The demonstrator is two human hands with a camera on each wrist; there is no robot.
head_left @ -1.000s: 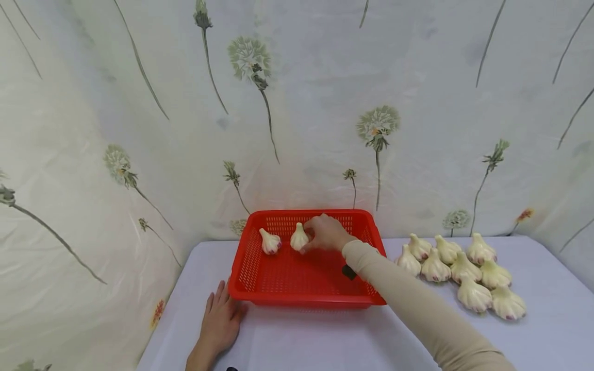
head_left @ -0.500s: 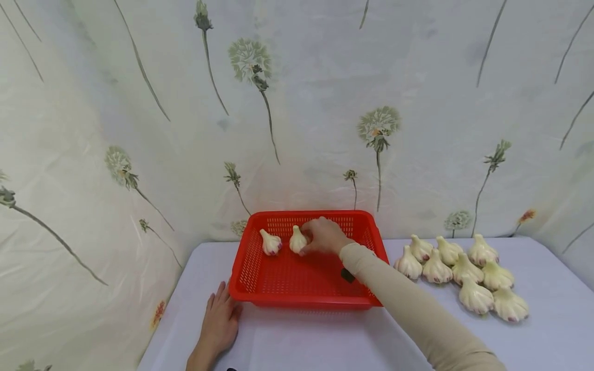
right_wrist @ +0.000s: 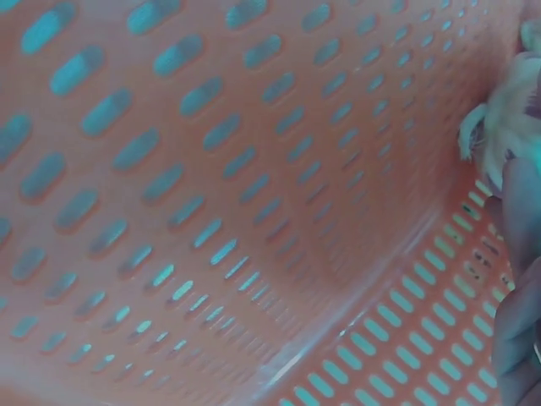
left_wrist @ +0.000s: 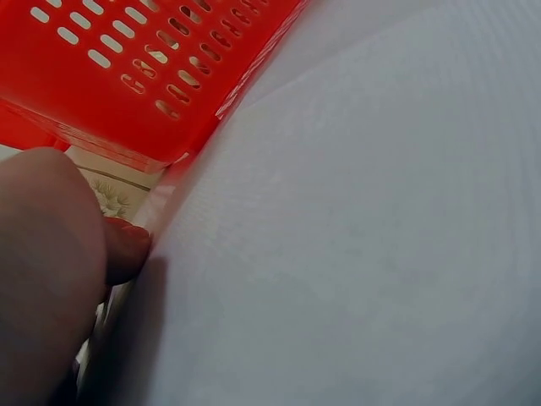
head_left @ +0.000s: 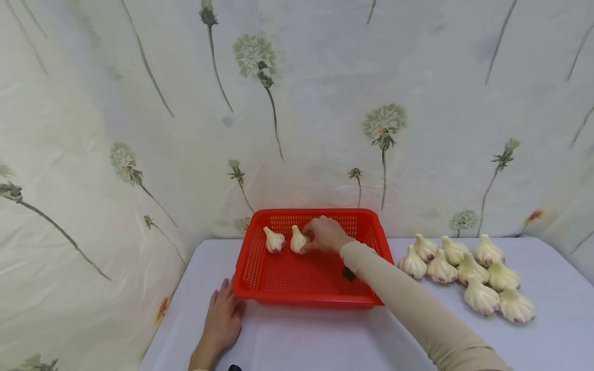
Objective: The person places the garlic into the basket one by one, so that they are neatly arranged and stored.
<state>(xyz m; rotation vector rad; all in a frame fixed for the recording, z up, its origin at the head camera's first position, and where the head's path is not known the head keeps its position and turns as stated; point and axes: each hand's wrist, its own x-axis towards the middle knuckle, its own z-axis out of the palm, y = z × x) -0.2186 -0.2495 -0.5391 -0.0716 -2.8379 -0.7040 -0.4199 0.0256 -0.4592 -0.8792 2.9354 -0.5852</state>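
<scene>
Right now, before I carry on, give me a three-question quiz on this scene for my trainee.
1. How many garlic bulbs are inside the red basket, counting the one the right hand holds?
2. True or false: the left hand is inside the basket.
3. In the head view, where do the other bulbs sit? A) left of the basket B) right of the basket C) behind the basket

Key:
1. Two.
2. False; it rests on the white table, outside the basket.
3. B.
</scene>
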